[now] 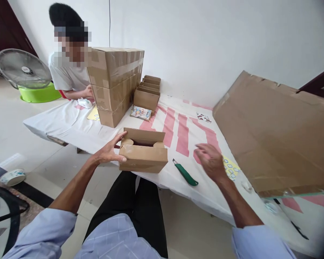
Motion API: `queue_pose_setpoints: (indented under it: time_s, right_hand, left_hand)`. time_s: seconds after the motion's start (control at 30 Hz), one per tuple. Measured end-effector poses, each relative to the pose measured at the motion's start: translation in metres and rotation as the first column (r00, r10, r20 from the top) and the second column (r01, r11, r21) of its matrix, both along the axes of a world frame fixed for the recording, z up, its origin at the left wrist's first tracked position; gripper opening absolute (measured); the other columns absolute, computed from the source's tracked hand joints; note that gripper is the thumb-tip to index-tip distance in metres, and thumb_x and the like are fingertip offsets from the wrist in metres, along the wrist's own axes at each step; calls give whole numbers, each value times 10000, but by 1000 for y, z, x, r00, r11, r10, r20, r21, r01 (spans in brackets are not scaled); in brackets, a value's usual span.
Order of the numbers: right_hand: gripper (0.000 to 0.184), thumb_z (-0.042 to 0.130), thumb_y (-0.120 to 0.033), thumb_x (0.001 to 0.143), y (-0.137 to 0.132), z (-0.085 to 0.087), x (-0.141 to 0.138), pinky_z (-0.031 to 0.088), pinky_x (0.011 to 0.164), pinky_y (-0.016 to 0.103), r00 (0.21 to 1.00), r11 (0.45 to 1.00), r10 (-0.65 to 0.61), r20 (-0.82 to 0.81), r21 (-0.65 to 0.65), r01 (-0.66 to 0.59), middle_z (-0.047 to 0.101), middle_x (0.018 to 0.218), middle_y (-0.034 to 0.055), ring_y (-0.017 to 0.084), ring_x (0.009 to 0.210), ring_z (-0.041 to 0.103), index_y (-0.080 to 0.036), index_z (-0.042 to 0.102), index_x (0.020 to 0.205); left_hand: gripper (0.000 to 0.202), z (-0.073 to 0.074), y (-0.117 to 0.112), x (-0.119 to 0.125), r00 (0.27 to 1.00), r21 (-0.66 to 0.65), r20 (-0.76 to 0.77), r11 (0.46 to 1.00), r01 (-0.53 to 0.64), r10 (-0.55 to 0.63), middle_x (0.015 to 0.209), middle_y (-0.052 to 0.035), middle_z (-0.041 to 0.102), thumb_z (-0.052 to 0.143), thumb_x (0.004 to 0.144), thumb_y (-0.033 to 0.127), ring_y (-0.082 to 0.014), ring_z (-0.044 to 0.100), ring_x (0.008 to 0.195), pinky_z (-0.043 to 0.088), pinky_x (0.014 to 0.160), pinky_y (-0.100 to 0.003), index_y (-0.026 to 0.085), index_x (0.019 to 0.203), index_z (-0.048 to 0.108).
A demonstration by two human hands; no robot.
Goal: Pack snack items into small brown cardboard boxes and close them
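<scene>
A small open cardboard box (143, 156) lies on the near edge of a white cloth with pink stripes (182, 135). My left hand (109, 151) grips the box's left end, thumb on its top flap and fingers curled at its side. My right hand (210, 160) hovers over the cloth to the right of the box, fingers loosely bent, holding nothing that I can see. A green utility knife (185, 174) lies on the cloth between the box and my right hand. A yellow sticker sheet (230, 167) lies just beyond my right hand.
A stack of taped cartons (115, 84) and a row of small open boxes (148, 93) stand at the far side. A large flattened carton (278, 133) leans at the right. Another person (68, 68) sits behind the stack. A fan (23, 68) and a tape roll (13, 177) are on the floor at the left.
</scene>
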State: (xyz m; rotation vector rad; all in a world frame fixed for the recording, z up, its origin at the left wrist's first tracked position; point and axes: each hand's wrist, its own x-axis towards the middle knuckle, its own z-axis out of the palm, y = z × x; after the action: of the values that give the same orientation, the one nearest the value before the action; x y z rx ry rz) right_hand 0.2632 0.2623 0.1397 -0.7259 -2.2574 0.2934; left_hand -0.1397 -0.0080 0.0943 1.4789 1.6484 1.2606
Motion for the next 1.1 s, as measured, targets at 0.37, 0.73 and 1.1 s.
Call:
queue_pose_setpoints:
  time_s: [0.37, 0.73, 1.1]
  right_hand:
    - [307, 767, -407, 1013, -93, 29, -156, 573, 964, 429, 775, 851, 520, 359, -145, -504, 786, 1156, 107, 282, 1071, 722, -222, 780, 1258]
    - [174, 684, -212, 1001, -116, 31, -196, 549, 903, 337, 782, 788, 595, 184, -326, -523, 821, 1098, 56, 217, 991, 742, -213, 827, 1101]
    - [167, 661, -175, 965, -120, 24, -208, 525, 783, 311, 797, 776, 599, 75, -299, -556, 797, 899, 23, 183, 811, 706, -219, 809, 901]
  left_hand:
    - [1053, 3, -1, -1, 993, 62, -101, 996, 71, -65, 1711, -162, 397, 969, 702, 635, -445, 425, 1586, 539, 1183, -600, 322, 1606, 530]
    - [606, -10, -7, 16, 998, 231, -65, 973, 0, 15, 1759, -141, 350, 922, 750, 706, -415, 237, 1697, 212, 1386, -644, 248, 1126, 796]
    - [613, -8, -7, 19, 999, 218, -40, 976, 22, -13, 1755, -140, 345, 918, 772, 679, -411, 254, 1693, 169, 1402, -626, 259, 1205, 815]
